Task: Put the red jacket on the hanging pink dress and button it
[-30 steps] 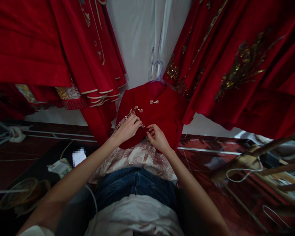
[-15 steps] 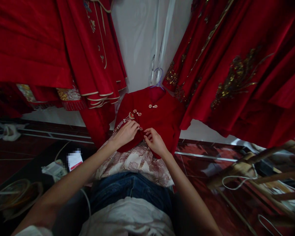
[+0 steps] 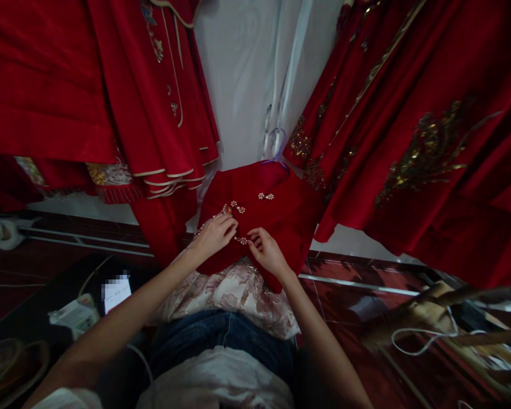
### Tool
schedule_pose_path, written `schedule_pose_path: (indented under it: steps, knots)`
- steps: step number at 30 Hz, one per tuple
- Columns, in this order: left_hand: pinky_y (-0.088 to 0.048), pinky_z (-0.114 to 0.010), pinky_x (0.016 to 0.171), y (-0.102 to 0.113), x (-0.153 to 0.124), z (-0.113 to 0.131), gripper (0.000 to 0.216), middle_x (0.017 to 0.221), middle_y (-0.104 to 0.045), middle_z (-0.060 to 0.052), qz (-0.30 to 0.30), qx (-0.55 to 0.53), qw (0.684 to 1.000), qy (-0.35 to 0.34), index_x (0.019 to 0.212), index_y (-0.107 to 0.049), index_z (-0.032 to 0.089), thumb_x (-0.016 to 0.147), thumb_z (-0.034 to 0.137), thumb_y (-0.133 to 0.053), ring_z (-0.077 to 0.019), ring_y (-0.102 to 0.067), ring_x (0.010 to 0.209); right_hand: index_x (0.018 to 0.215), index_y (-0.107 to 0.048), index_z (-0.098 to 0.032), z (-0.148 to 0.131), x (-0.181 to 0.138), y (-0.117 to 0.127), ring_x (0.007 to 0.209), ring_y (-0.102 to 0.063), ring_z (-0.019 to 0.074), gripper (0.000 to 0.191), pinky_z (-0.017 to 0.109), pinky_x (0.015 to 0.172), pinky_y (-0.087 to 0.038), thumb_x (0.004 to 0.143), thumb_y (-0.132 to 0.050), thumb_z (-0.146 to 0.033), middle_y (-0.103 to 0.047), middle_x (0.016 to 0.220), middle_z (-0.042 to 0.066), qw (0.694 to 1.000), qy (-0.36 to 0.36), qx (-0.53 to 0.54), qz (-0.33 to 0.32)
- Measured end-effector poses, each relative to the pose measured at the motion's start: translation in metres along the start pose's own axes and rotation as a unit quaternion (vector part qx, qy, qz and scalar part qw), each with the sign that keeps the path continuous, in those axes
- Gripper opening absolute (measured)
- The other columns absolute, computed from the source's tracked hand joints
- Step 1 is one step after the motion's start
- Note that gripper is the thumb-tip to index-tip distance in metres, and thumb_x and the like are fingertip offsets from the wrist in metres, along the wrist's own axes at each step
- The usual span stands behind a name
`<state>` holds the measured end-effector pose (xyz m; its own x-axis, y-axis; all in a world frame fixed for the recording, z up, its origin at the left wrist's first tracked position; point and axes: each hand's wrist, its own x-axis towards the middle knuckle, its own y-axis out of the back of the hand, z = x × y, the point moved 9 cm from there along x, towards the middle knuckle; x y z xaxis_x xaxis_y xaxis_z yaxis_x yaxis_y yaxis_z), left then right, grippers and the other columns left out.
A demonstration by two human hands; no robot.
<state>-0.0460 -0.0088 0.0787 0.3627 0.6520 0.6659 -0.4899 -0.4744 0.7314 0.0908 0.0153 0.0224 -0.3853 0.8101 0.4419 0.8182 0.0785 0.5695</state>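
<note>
Red embroidered robes (image 3: 409, 125) hang to the left and right of a pale wall, and between them a small red jacket (image 3: 281, 216) hangs on a lilac hanger (image 3: 276, 142) over the person's lap, its hem lying on a pale floral skirt (image 3: 234, 292). The jacket looks like soft, light velvet that will sag and shift when tugged, so it is best steadied by the cloth just beside a fastening rather than by the beads. Its pearl clasps (image 3: 266, 196) look small and fragile. The left hand (image 3: 215, 234) has its fingers curled and pinching the flap edge near the tasselled clasp (image 3: 232, 208); the right hand (image 3: 266, 253) pinches a lower pearl clasp (image 3: 241, 241) between thumb and forefinger. Compared with half a second earlier, the hands keep the same grip while the whole view has slid slightly downward.
</note>
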Motion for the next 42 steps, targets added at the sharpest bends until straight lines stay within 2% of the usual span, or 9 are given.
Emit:
schedule_pose_path:
  steps: [6, 12, 16, 21, 24, 29, 31, 36, 42]
  knots:
    - [-0.047, -0.038, 0.086, -0.008, 0.046, -0.040, 0.023, 0.101, -0.056, -0.008, -0.020, 0.056, 0.998, 0.002, 0.109, -0.062, 0.020, 0.089, 0.027, -0.053, -0.0218, -0.051, 0.095, 0.106, -0.053, -0.021, 0.007, 0.020, -0.001, 0.070, -0.058, 0.0111, 0.019, 0.024, 0.065, -0.049, 0.088, -0.048, -0.023, -0.060, 0.088, 0.001, 1.000, 0.011, 0.007, -0.009]
    - [-0.046, -0.040, 0.088, -0.036, 0.071, -0.063, 0.017, 0.102, -0.053, -0.009, -0.079, 0.066, 0.993, -0.050, 0.096, -0.069, 0.021, 0.087, 0.029, -0.057, -0.0225, -0.048, 0.099, 0.105, -0.054, -0.022, 0.013, 0.027, 0.006, 0.071, -0.059, 0.0116, 0.018, 0.023, 0.063, -0.048, 0.089, -0.048, -0.023, -0.062, 0.084, 0.001, 0.999, 0.001, 0.014, -0.028]
    - [-0.041, -0.045, 0.097, -0.028, 0.076, -0.055, 0.013, 0.106, -0.058, -0.007, -0.086, 0.030, 0.992, -0.084, 0.093, -0.067, 0.022, 0.085, 0.027, -0.060, -0.0228, -0.050, 0.106, 0.103, -0.055, -0.022, 0.008, 0.027, 0.010, 0.071, -0.059, 0.0117, 0.015, 0.023, 0.064, -0.048, 0.090, -0.047, -0.023, -0.062, 0.082, 0.000, 0.999, 0.002, 0.014, -0.037]
    - [-0.025, -0.047, 0.113, -0.026, 0.079, -0.041, 0.014, 0.080, -0.062, -0.001, -0.130, 0.021, 0.981, -0.145, 0.086, -0.066, 0.023, 0.087, 0.019, -0.053, -0.0167, -0.056, 0.090, 0.102, -0.055, -0.022, 0.008, 0.026, 0.011, 0.067, -0.059, 0.0113, 0.014, 0.022, 0.061, -0.047, 0.090, -0.047, -0.023, -0.062, 0.079, 0.000, 0.999, 0.003, 0.021, -0.045]
    - [-0.025, -0.047, 0.112, -0.030, 0.085, -0.041, 0.016, 0.079, -0.061, -0.001, -0.137, 0.026, 0.980, -0.142, 0.087, -0.067, 0.024, 0.088, 0.021, -0.051, -0.0167, -0.056, 0.087, 0.102, -0.055, -0.022, 0.009, 0.027, 0.016, 0.069, -0.060, 0.0112, 0.015, 0.022, 0.062, -0.048, 0.090, -0.046, -0.024, -0.063, 0.081, 0.000, 0.999, 0.005, 0.026, -0.039]
    - [-0.035, -0.045, 0.100, -0.036, 0.107, -0.028, 0.027, 0.105, -0.057, -0.008, -0.079, 0.040, 0.990, -0.110, 0.113, -0.062, 0.023, 0.088, 0.030, -0.054, -0.0227, -0.050, 0.103, 0.102, -0.056, -0.022, 0.008, 0.027, 0.026, 0.071, -0.060, 0.0116, 0.015, 0.023, 0.064, -0.048, 0.090, -0.047, -0.024, -0.063, 0.081, 0.000, 0.999, 0.005, 0.023, -0.029]
    - [-0.036, -0.043, 0.096, -0.045, 0.118, -0.016, 0.029, 0.110, -0.054, -0.009, -0.068, 0.054, 0.989, -0.118, 0.116, -0.061, 0.023, 0.090, 0.031, -0.052, -0.0239, -0.047, 0.104, 0.102, -0.056, -0.022, 0.008, 0.027, 0.029, 0.071, -0.060, 0.0116, 0.015, 0.023, 0.064, -0.048, 0.090, -0.047, -0.024, -0.063, 0.081, 0.000, 0.999, 0.010, 0.023, -0.025]
    - [-0.030, -0.049, 0.097, -0.068, 0.144, -0.002, 0.024, 0.107, -0.055, -0.012, -0.048, 0.096, 0.989, -0.106, 0.102, -0.065, 0.016, 0.089, 0.033, -0.054, -0.0265, -0.046, 0.102, 0.100, -0.057, -0.022, 0.008, 0.026, 0.033, 0.070, -0.060, 0.0118, 0.014, 0.024, 0.064, -0.048, 0.090, -0.047, -0.024, -0.063, 0.080, 0.000, 0.999, 0.014, 0.023, -0.031]
    - [-0.025, -0.049, 0.102, -0.075, 0.155, 0.002, 0.015, 0.091, -0.061, -0.007, -0.056, 0.085, 0.988, -0.120, 0.092, -0.063, 0.017, 0.089, 0.029, -0.054, -0.0234, -0.050, 0.098, 0.099, -0.056, -0.022, 0.009, 0.025, 0.038, 0.071, -0.060, 0.0121, 0.013, 0.024, 0.065, -0.048, 0.090, -0.047, -0.023, -0.063, 0.079, 0.000, 0.999, 0.012, 0.025, -0.034]
